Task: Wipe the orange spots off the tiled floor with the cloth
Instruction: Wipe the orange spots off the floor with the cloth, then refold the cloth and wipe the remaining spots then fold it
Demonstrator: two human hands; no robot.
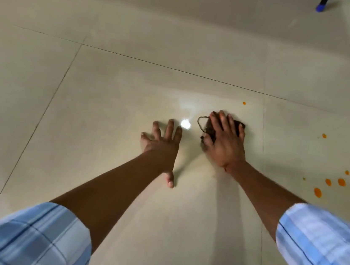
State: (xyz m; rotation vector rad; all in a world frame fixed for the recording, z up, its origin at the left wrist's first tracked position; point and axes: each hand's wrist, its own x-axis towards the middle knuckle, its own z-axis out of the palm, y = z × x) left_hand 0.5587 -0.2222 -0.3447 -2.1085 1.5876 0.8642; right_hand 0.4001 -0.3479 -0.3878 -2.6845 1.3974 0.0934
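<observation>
A small dark brown cloth point(211, 130) with a loose thread loop lies on the glossy cream tiled floor point(112, 94) right of centre. My right hand point(226, 140) presses flat on it with fingers spread, covering most of it. My left hand point(162, 144) rests flat on the bare tile to the left, fingers spread, holding nothing. Several orange spots point(318, 192) dot the floor to the right of the cloth, the nearest small one point(244, 103) just beyond my right hand.
A blue-tipped dark leg or pole point(320, 7) stands on the floor at the top right. Dark grout lines point(156, 64) cross the tiles. A bright light reflection point(185, 124) sits between my hands.
</observation>
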